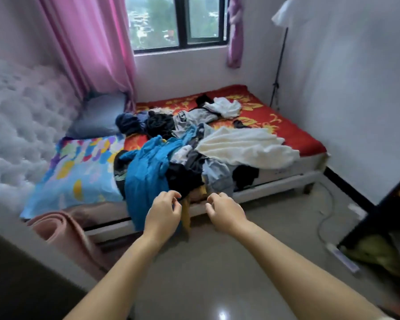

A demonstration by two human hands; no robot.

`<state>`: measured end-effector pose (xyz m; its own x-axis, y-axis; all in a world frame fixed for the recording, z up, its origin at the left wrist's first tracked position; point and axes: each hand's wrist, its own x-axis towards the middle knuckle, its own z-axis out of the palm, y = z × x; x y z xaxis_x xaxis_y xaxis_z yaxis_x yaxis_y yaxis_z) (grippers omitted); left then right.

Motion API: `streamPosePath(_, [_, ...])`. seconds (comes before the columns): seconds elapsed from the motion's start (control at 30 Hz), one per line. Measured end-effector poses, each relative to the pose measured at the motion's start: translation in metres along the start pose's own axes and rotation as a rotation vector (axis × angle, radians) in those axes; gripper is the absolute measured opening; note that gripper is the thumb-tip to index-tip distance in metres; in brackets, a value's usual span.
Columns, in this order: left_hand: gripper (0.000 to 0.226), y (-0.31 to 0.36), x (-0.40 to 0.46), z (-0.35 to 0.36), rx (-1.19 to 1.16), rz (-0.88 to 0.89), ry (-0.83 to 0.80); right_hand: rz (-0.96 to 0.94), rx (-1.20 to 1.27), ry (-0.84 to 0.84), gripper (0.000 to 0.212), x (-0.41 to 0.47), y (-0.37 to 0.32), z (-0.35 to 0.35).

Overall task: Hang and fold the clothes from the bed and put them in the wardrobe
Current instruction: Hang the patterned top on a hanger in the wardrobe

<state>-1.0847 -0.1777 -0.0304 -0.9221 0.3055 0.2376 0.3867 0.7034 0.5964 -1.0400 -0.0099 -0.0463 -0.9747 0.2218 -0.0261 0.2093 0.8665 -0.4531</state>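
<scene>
Both your arms reach toward the bed point(293, 135), your left hand point(163, 211) and right hand point(226, 212) hanging just short of its near edge, fingers loosely curled, each grip empty and fairly wide. You look poised to take the first garment, so the task is barely begun. The heap of clothes point(194, 144) sprawls across the middle of the bed, unsorted, as if dumped for sorting. A blue garment point(146, 174) spills over the bed's near edge, nearest your left hand and likely the easiest pick; a cream piece point(247, 144) lies spread toward the foot of the bed. Pillows point(79, 167) sit at the head of the bed, beside the pile. Something yellowish under the heap at the bed's edge is too blurred to name. A dark piece of furniture point(379, 218) beyond the foot of the bed is cut off; whether it is the wardrobe, you cannot tell.
</scene>
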Motion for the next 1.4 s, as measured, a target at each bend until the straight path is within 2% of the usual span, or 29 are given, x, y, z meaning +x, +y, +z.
streamPosePath(0.1, [0.020,0.038,0.009,0.041,-0.041,0.150,-0.146,0.206,-0.006,0.087,0.032,-0.029,0.040,-0.020])
streamPosePath(0.3, [0.023,0.111,-0.003,0.103,-0.102,0.417,-0.364,0.496,0.018,0.258,0.033,-0.108,0.098,-0.055])
streamPosePath(0.43, [0.024,0.172,-0.043,0.140,-0.129,0.603,-0.525,0.686,-0.004,0.371,0.031,-0.183,0.131,-0.075])
streamPosePath(0.63, [0.024,0.261,-0.113,0.171,-0.171,0.813,-0.660,0.860,-0.018,0.474,0.029,-0.289,0.181,-0.120])
streamPosePath(0.73, [0.021,0.302,-0.154,0.187,-0.198,0.971,-0.781,0.946,0.035,0.416,0.025,-0.350,0.213,-0.138])
streamPosePath(0.8, [0.022,0.326,-0.184,0.195,-0.179,1.071,-0.997,0.969,0.153,0.300,0.024,-0.387,0.226,-0.145])
streamPosePath(0.9, [0.028,0.351,-0.225,0.202,0.010,1.187,-1.397,0.934,0.280,-0.017,0.042,-0.437,0.229,-0.145])
streamPosePath(0.97, [0.046,0.358,-0.235,0.200,0.252,1.311,-1.484,0.896,0.333,-0.170,0.059,-0.464,0.227,-0.137])
streamPosePath(1.03, [0.052,0.361,-0.240,0.201,0.403,1.399,-1.491,0.865,0.319,-0.226,0.072,-0.486,0.226,-0.126])
streamPosePath(1.07, [0.051,0.360,-0.242,0.201,0.430,1.442,-1.471,0.850,0.284,-0.225,0.071,-0.492,0.226,-0.121])
streamPosePath(1.27, [0.040,0.354,-0.256,0.188,0.459,1.653,-1.205,0.757,0.055,0.057,0.035,-0.505,0.210,-0.110])
streamPosePath(1.4, [0.024,0.351,-0.260,0.178,0.467,1.679,-0.996,0.776,-0.135,0.096,0.027,-0.499,0.209,-0.116])
